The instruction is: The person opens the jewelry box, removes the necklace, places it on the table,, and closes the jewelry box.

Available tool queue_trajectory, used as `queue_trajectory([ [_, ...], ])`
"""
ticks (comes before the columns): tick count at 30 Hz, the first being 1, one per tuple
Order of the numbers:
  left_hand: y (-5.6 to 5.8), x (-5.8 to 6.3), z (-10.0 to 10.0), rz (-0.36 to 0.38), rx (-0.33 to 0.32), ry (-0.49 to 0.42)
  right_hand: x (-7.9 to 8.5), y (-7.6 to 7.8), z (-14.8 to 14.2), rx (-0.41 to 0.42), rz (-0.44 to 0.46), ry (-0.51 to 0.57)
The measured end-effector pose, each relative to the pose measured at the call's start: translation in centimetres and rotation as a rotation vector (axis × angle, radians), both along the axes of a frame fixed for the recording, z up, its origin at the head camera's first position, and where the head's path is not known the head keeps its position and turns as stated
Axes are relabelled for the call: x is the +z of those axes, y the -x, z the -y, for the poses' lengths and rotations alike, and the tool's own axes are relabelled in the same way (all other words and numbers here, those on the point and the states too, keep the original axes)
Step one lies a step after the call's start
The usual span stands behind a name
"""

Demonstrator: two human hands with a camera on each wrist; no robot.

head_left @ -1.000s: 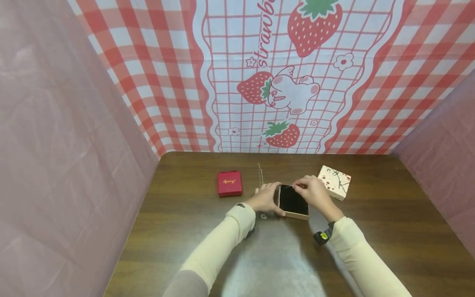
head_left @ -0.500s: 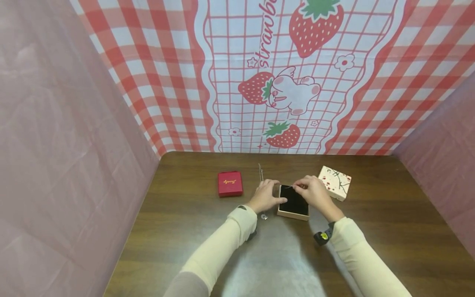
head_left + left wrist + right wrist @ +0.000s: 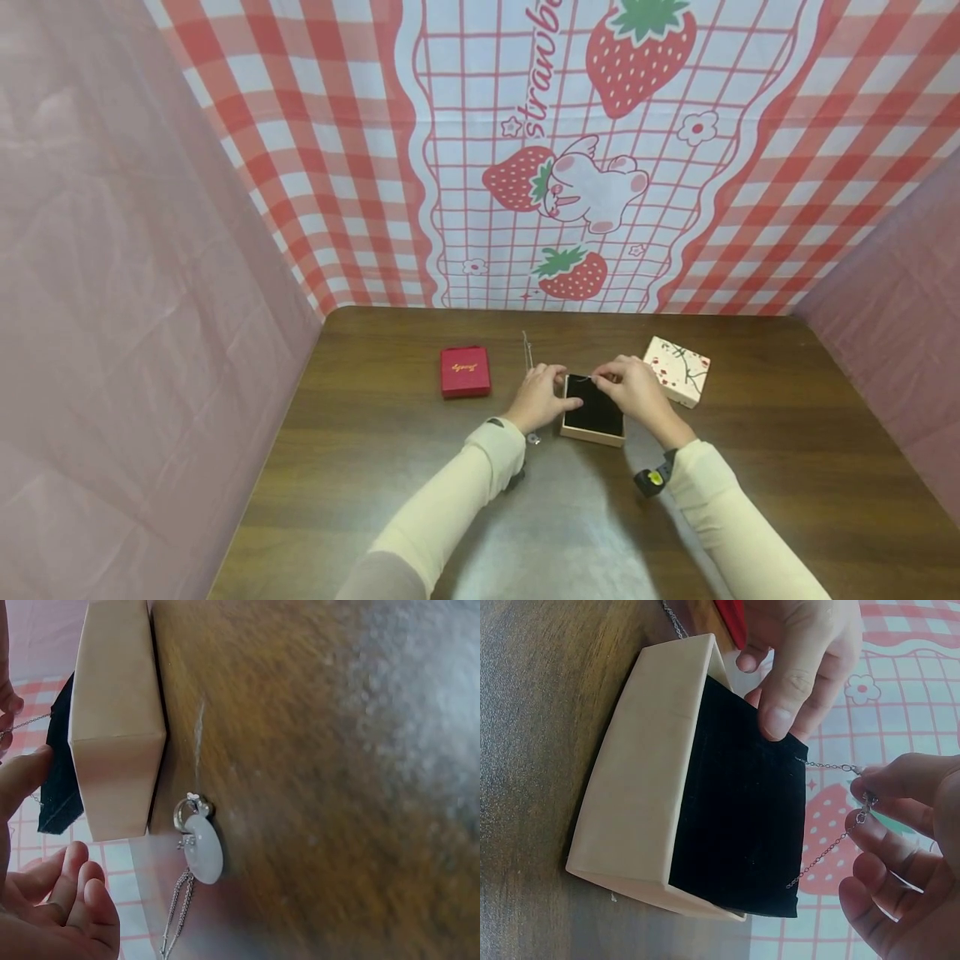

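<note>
A cream-sided box [image 3: 592,435] stands on the table, with a black pad [image 3: 739,802] tilted up out of it. My left hand [image 3: 538,396] lies at the pad's far left corner. Its thumb is on the pad's face and its fingers are partly behind the edge, as the right wrist view shows. My right hand [image 3: 633,387] pinches the clasp ends of a thin silver chain [image 3: 821,859], which runs out from the pad's far edge. A necklace [image 3: 202,847] with a round white pendant and a silver ring-shaped piece lies on the table just left of the box.
A red lidded box [image 3: 465,372] with gold lettering is at the left. Behind the right hand lies a cream floral box lid [image 3: 677,369]. The wooden table [image 3: 360,467] meets a strawberry-print cloth [image 3: 577,200] at the back.
My left hand has let go of the box's near left side, and its thumb has moved up onto the black pad. The right hand keeps its hold on the chain, nearly still.
</note>
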State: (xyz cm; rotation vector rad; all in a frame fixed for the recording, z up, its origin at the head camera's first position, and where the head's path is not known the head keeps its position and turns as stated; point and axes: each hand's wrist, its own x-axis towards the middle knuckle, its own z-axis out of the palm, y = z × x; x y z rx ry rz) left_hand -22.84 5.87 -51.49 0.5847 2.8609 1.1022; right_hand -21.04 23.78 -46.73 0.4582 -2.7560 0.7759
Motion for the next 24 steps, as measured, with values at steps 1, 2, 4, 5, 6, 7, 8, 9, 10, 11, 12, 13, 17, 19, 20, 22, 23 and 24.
queue_trajectory([
  [1, 0.00, -0.05, -0.03, -0.001, 0.000, 0.002, -0.01, -0.01, 0.00, 0.000, 0.001, 0.001],
  [2, 0.00, -0.12, -0.05, -0.002, -0.001, 0.004, -0.02, -0.03, 0.01, 0.001, 0.003, 0.002],
  [4, 0.01, -0.22, -0.08, 0.001, -0.004, 0.005, -0.02, -0.06, 0.01, 0.002, 0.007, 0.003],
  [5, 0.00, -0.26, -0.09, 0.002, -0.006, 0.005, -0.01, -0.09, 0.02, 0.004, 0.009, 0.004],
  [6, 0.01, -0.29, -0.10, 0.004, -0.010, 0.005, 0.01, -0.11, 0.02, 0.004, 0.010, 0.006],
  [7, 0.00, -0.32, -0.10, 0.005, -0.014, 0.004, 0.02, -0.14, 0.03, 0.004, 0.012, 0.009],
  [8, 0.00, -0.35, -0.10, 0.005, -0.018, 0.008, 0.02, -0.17, 0.03, 0.004, 0.013, 0.011],
  [9, -0.02, -0.37, -0.10, 0.006, -0.022, 0.013, 0.03, -0.18, 0.04, 0.005, 0.014, 0.012],
  [10, -0.03, -0.39, -0.10, 0.006, -0.024, 0.020, 0.03, -0.21, 0.06, 0.005, 0.015, 0.014],
  [11, -0.05, -0.41, -0.11, 0.005, -0.026, 0.026, 0.03, -0.23, 0.08, 0.006, 0.016, 0.016],
  [12, -0.05, -0.43, -0.13, 0.004, -0.028, 0.033, 0.02, -0.24, 0.10, 0.006, 0.017, 0.017],
  [13, -0.07, -0.44, -0.13, 0.005, -0.028, 0.041, 0.01, -0.25, 0.12, 0.006, 0.017, 0.018],
  [17, -0.13, -0.47, -0.17, 0.012, -0.025, 0.053, -0.05, -0.21, 0.14, 0.013, 0.016, 0.017],
  [19, -0.13, -0.48, -0.18, 0.022, -0.022, 0.048, -0.06, -0.15, 0.06, 0.019, 0.019, 0.016],
  [20, -0.13, -0.50, -0.19, 0.028, -0.021, 0.044, -0.04, -0.11, 0.00, 0.024, 0.020, 0.016],
  [22, -0.08, -0.53, -0.21, 0.038, -0.020, 0.039, 0.06, 0.00, -0.15, 0.030, 0.026, 0.011],
  [23, -0.06, -0.55, -0.22, 0.041, -0.021, 0.040, 0.13, 0.07, -0.24, 0.033, 0.027, 0.007],
  [24, -0.03, -0.56, -0.24, 0.042, -0.021, 0.043, 0.21, 0.14, -0.33, 0.034, 0.030, 0.005],
])
